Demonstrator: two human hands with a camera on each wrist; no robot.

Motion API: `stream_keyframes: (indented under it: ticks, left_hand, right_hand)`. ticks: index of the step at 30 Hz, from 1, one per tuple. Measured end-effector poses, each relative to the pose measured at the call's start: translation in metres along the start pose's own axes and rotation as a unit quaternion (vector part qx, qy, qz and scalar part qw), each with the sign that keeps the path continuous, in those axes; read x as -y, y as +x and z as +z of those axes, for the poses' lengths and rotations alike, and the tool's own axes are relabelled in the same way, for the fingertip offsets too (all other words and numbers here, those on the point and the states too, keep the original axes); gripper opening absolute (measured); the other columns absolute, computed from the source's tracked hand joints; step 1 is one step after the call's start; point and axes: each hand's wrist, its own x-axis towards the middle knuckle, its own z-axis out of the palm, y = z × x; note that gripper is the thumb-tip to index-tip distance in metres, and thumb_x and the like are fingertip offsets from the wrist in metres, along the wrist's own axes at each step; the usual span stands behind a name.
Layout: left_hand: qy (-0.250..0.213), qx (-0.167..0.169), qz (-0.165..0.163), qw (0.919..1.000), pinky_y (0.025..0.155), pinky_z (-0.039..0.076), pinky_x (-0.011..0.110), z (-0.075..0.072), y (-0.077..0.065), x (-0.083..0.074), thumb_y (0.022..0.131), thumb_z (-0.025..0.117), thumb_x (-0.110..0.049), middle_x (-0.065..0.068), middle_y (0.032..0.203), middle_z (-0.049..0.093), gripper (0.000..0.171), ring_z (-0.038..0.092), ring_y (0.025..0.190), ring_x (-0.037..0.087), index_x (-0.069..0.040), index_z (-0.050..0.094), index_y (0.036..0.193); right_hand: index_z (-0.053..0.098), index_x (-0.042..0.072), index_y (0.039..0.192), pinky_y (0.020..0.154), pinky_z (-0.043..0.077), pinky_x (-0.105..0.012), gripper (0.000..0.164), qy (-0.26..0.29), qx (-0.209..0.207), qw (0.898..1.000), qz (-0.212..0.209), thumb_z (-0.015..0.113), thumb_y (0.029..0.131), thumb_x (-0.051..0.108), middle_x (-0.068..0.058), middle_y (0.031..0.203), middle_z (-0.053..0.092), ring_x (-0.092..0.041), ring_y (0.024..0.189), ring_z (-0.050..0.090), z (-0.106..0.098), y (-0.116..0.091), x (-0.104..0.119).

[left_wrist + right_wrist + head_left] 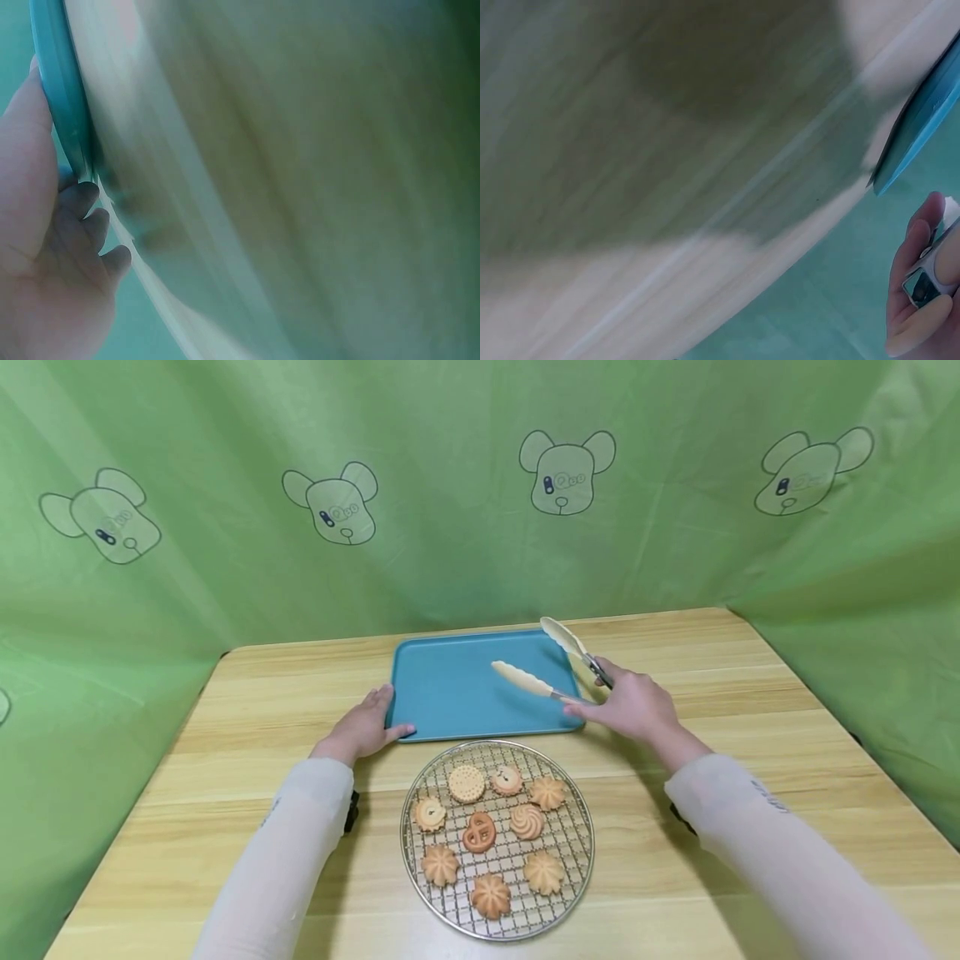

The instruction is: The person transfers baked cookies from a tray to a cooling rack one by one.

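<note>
My left hand (363, 725) holds the near left corner of a blue rectangular tray (480, 689), thumb at the near rim and fingers along the left side. The left wrist view shows this hand (52, 225) against the tray's rim (64, 90). In my right hand (637, 702) is a pair of tongs (522, 678) with cream scalloped tips and metal arms, spread apart above the tray's right part. Nothing lies between the tips. The right wrist view catches part of this hand (907, 262) around the tongs' metal part (922, 281).
In front of the tray stands a round wire rack (497, 937) bearing several cookies, among them a pretzel-shaped cookie (479, 832), a swirl cookie (527, 821) and a round dotted cookie (467, 784). A green curtain (450, 577) hangs behind and beside the wooden table (285, 681).
</note>
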Motion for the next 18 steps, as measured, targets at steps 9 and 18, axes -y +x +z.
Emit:
stream_keyframes:
  ticks: [9,18]
  left_hand:
    - [-0.002,0.0,-0.002,1.0,0.115,0.012,0.046,0.0,0.0,-0.001,0.094,0.052,-0.052,0.017,0.157,0.008,0.09,0.007,0.143,0.034,0.002,0.006,0.151]
    - [-0.006,-0.001,-0.002,1.0,0.115,0.012,0.046,-0.002,-0.001,-0.002,0.094,0.052,-0.051,0.018,0.157,0.008,0.09,0.008,0.142,0.035,0.002,0.007,0.151]
  right_hand:
    - [0.033,0.006,0.147,0.048,0.04,-0.035,0.123,0.005,-0.031,0.999,0.039,0.052,0.06,0.09,-0.016,0.092,0.061,-0.03,0.071,0.054,0.002,0.009,-0.005]
    - [0.03,0.004,0.148,0.052,0.043,-0.038,0.126,0.021,-0.061,0.993,0.1,0.051,0.059,0.091,-0.02,0.09,0.06,-0.033,0.074,0.056,0.003,0.014,-0.008]
